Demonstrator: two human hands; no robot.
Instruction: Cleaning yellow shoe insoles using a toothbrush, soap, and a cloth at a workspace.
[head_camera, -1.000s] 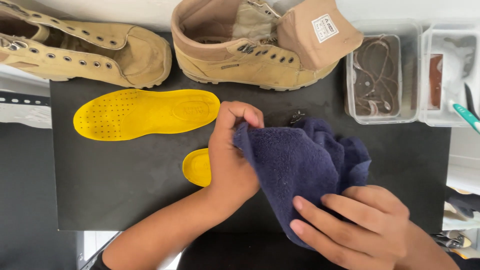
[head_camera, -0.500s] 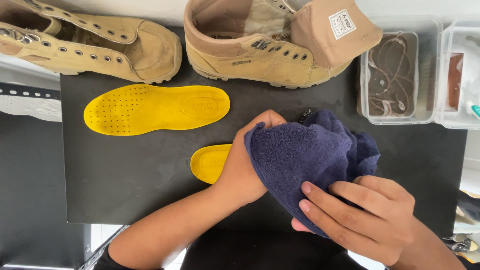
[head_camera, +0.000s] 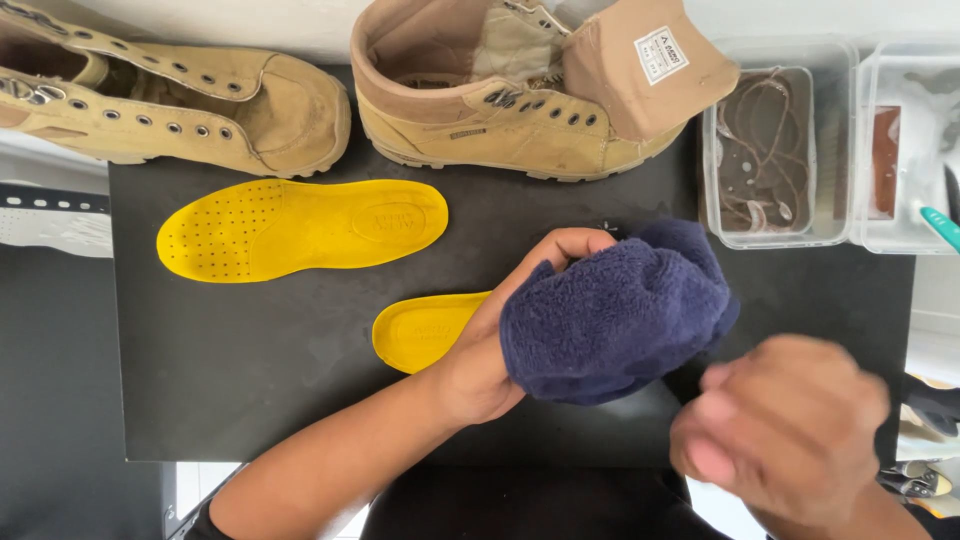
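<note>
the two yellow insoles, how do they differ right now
The far insole lies fully in view on the black mat, with no hand on it; the near insole shows only its heel end, the rest hidden under the left hand and navy towel. The far insole shows a perforated toe area; the near insole's toe cannot be seen. Both are bright yellow with an oval stamp at the heel.

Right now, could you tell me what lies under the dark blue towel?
Under the dark blue towel, a yellow insole sticks out heel first, held by the left hand. Its front part is covered.
</note>
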